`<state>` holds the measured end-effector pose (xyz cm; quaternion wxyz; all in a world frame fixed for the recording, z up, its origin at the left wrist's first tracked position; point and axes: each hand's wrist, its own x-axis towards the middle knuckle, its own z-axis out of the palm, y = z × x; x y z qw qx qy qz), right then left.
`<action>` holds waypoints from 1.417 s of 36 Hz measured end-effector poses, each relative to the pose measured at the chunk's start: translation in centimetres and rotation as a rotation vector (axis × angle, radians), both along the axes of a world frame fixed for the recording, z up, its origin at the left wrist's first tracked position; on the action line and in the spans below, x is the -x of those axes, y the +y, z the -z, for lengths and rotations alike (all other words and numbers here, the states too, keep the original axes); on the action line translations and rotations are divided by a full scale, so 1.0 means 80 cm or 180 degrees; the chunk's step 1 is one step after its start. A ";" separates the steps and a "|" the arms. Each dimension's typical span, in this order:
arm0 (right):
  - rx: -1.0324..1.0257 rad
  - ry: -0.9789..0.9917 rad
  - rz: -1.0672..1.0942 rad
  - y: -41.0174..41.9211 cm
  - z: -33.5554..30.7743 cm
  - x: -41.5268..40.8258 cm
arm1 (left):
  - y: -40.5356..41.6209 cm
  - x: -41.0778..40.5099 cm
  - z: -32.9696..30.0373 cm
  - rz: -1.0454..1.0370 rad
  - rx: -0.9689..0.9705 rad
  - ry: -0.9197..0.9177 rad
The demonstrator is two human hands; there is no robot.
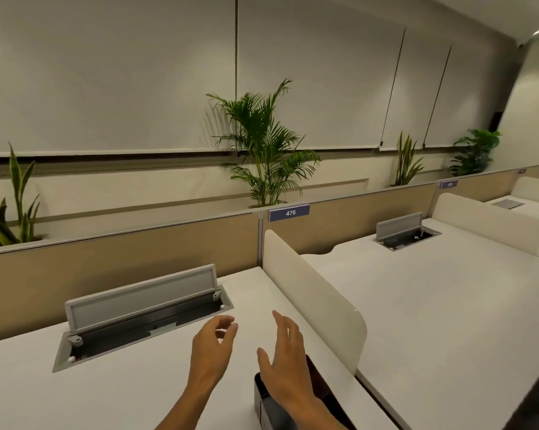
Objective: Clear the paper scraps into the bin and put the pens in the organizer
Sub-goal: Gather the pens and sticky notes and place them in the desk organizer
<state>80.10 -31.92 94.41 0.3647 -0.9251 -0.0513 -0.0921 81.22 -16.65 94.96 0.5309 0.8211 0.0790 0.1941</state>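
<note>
Both my hands hover above the white desk (138, 392) in the lower middle of the view. My left hand (211, 346) has its fingers curled loosely and apart, with nothing in it. My right hand (285, 358) is spread open just above a dark organizer (262, 398), which stands at the desk's near right and is largely hidden by my right wrist. No pens or paper scraps show anywhere, and no bin is in view.
An open grey cable hatch (141, 318) is sunk into the desk at the left. A cream divider (311, 293) bounds the desk on the right, and a tan partition (122, 259) at the back. Beyond the divider lie more desks, and plants stand behind the partition.
</note>
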 end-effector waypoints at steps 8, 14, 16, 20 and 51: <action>-0.0211 0.0005 -0.0219 0.023 -0.014 0.038 | 0.018 0.022 0.001 -0.0022 -0.0564 0.0513; -0.0137 -0.0080 -0.0410 0.028 -0.014 0.073 | 0.026 0.064 0.008 -0.0034 -0.0643 0.0588; -0.0093 -0.0116 -0.0504 0.027 -0.013 0.087 | 0.027 0.082 0.008 -0.0055 -0.0632 0.0582; -0.0059 -0.0197 -0.0703 0.020 -0.011 0.124 | 0.026 0.127 0.011 -0.0181 -0.0545 0.0498; -0.0114 0.0408 -0.1965 -0.146 0.043 0.505 | -0.081 0.635 0.027 -0.1223 -0.0770 0.0629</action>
